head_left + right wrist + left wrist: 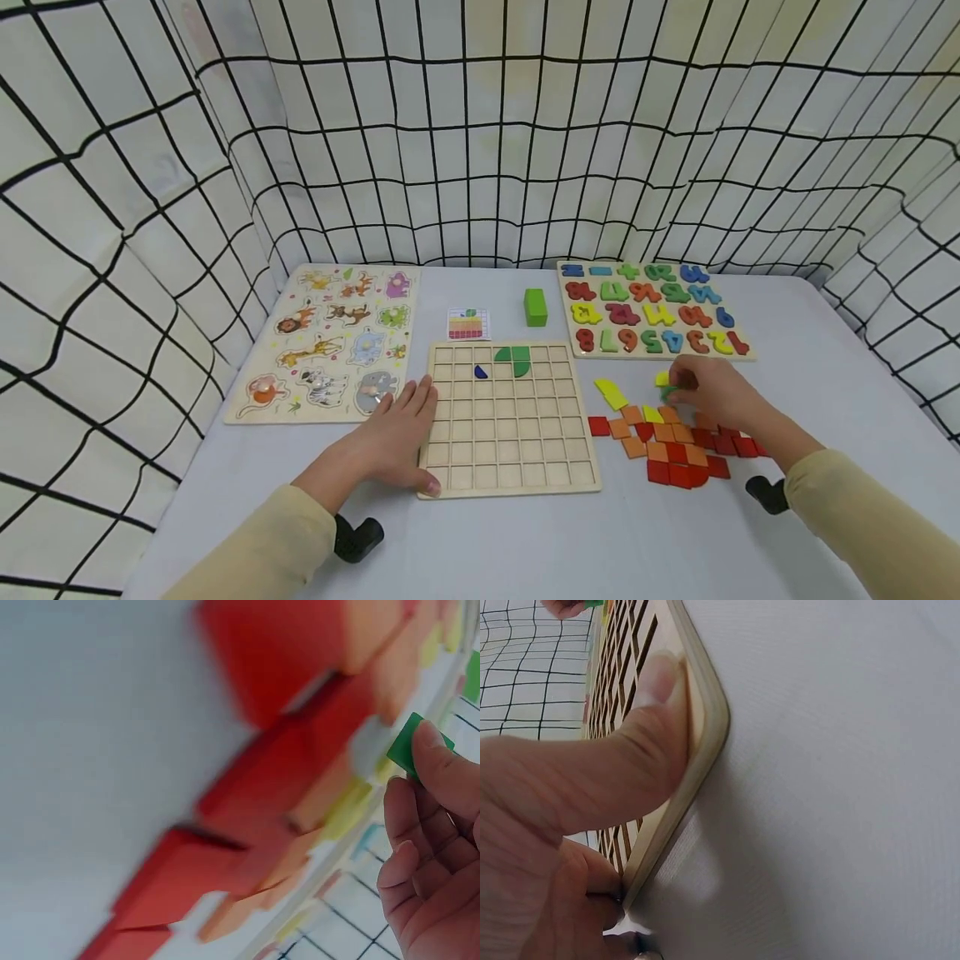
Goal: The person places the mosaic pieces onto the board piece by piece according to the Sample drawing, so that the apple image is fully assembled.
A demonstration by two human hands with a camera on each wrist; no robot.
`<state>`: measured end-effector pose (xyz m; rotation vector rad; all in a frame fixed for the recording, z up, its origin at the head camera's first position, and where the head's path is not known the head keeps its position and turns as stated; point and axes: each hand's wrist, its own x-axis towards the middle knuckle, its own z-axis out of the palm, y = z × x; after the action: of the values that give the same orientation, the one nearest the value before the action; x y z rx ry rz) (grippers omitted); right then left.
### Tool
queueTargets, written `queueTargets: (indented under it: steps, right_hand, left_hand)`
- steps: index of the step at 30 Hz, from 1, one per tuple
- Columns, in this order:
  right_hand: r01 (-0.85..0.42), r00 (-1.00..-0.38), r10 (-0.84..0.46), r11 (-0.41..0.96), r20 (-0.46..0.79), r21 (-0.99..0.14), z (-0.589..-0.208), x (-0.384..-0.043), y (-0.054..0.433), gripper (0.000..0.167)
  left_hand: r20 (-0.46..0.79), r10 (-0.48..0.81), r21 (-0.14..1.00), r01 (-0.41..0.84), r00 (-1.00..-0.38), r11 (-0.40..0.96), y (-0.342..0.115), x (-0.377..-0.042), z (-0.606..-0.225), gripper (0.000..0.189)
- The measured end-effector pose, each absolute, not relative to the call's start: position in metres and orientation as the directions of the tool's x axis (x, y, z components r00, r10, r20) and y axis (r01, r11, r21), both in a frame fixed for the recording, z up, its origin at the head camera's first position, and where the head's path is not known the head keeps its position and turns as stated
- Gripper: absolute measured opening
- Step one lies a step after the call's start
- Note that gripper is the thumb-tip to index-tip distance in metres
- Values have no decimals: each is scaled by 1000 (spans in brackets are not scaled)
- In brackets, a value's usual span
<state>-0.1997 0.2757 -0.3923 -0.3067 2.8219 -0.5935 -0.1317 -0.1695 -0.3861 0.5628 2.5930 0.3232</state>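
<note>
A wooden grid board [496,429] lies flat before me, with green pieces [513,356] and a dark blue piece [481,372] in its upper cells. At its left edge rests my left hand [392,442], fingers spread, and its thumb [660,679] lies on the near corner. My right hand [708,387] pinches a green tile [405,742] between thumb and fingertips, over the loose pieces right of the board. Red tiles [658,472], orange tiles [633,447] and a yellow piece [611,394] lie close by that hand.
An animal puzzle board [333,333] lies at the left, a number puzzle board [622,292] at the back right. Between them are a small pattern card [468,323] and a green block [536,307]. Black netting [480,142] surrounds the table.
</note>
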Motion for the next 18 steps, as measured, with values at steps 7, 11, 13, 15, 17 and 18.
queueTargets:
  steps: [7, 11, 13, 15, 17, 18]
  right_hand:
    - [-254, -936, -340, 833, -93, -492, -384, -215, 213, 9]
    - [-305, -905, -416, 779, -86, -548, -386, -225, 163, 5]
    - [-316, -895, -437, 764, -91, -563, -387, -230, 138, 5]
    - [-331, -883, -461, 750, -94, -572, -388, -235, 117, 5]
    - [-344, -871, -482, 740, -99, -578, -389, -239, 100, 5]
    - [-352, -865, -491, 738, -100, -575, -389, -241, 93, 5]
  left_hand:
    - [-393, 438, 310, 332, -809, 891, -171, -132, -382, 122]
    - [-392, 440, 308, 336, -808, 890, -170, -132, -383, 122]
    - [-392, 440, 306, 337, -808, 890, -169, -132, -383, 122]
    - [-391, 438, 305, 334, -810, 892, -169, -131, -383, 123]
    - [-390, 436, 303, 335, -811, 893, -168, -130, -382, 123]
    - [-389, 436, 302, 335, -812, 893, -168, -131, -383, 123]
